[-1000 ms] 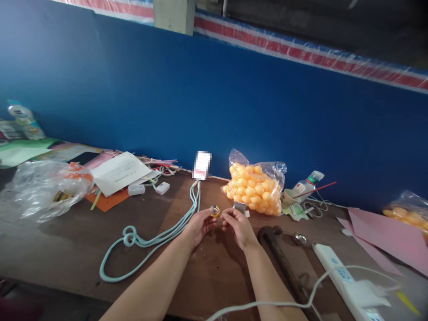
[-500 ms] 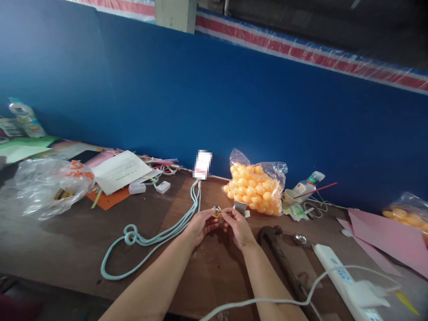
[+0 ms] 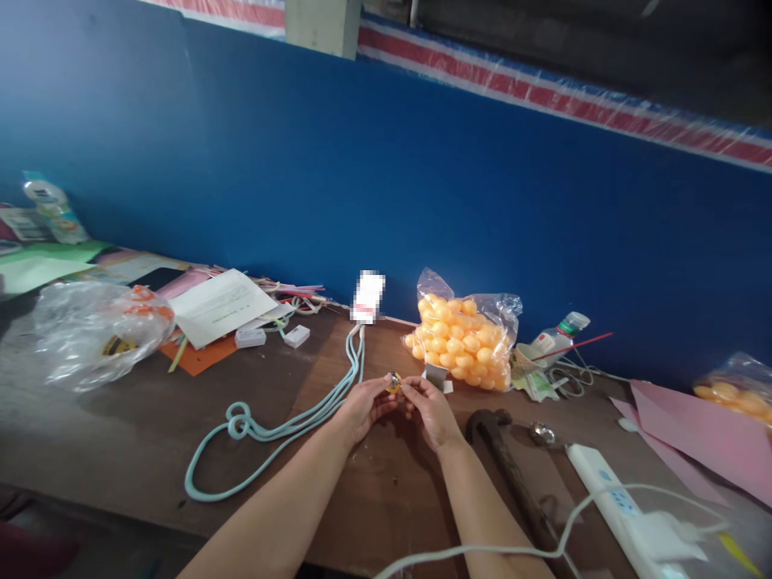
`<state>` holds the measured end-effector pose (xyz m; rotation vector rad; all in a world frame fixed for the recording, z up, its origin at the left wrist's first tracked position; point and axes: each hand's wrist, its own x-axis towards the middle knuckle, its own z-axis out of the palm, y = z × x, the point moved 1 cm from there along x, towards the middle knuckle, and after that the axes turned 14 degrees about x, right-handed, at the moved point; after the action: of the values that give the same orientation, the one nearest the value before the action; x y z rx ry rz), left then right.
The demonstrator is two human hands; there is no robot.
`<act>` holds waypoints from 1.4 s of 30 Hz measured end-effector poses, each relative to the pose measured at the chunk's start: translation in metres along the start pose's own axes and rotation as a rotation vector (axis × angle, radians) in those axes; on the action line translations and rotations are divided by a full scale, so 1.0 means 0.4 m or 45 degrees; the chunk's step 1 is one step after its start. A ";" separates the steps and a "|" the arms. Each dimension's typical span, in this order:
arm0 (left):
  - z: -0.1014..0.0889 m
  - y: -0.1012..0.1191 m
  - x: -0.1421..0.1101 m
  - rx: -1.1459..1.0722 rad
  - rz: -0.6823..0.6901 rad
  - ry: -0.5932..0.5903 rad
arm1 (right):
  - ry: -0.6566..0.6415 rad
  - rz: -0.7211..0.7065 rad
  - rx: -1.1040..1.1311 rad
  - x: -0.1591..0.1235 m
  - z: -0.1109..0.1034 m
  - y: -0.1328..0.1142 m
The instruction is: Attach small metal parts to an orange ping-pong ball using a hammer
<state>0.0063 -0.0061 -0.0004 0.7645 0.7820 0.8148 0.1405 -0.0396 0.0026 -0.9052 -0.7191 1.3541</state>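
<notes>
Between my two hands, above the brown tabletop [image 3: 362, 498], is a small round yellow piece with a shiny metallic middle [image 3: 394, 383]; its exact kind is too small to make out. My left hand [image 3: 367, 408] pinches it from the left with thumb and fingertips. From the other side, the thumb and fingers of my right hand [image 3: 427, 408] close on its right edge. Behind my right hand lies a small grey and white piece [image 3: 437, 376]. A clear bag of orange-yellow balls [image 3: 461, 338] sits just beyond.
Right of my arm lie a hammer [image 3: 510, 462], a shiny metal piece [image 3: 542, 434] and a white power strip [image 3: 621, 507]; its white cable [image 3: 482, 550] crosses my right forearm. Leftward are a light-blue cord [image 3: 271, 437], papers [image 3: 222, 305] and a plastic bag [image 3: 90, 330]. A blue wall [image 3: 362, 177] stands behind.
The whole view has shifted slightly, so things appear a little further right. Both hands keep the same pinch on the small yellow piece.
</notes>
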 end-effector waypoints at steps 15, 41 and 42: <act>-0.005 -0.004 0.005 0.005 0.028 -0.011 | 0.019 -0.029 0.000 0.003 -0.003 0.003; -0.002 -0.005 0.003 0.011 0.019 0.008 | 0.013 0.049 0.067 0.000 0.006 -0.005; -0.002 -0.005 0.003 0.011 0.020 0.008 | 0.004 0.053 0.073 0.001 0.005 -0.004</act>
<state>0.0068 -0.0058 -0.0029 0.7767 0.7863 0.8284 0.1398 -0.0391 0.0049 -0.8805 -0.6591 1.4032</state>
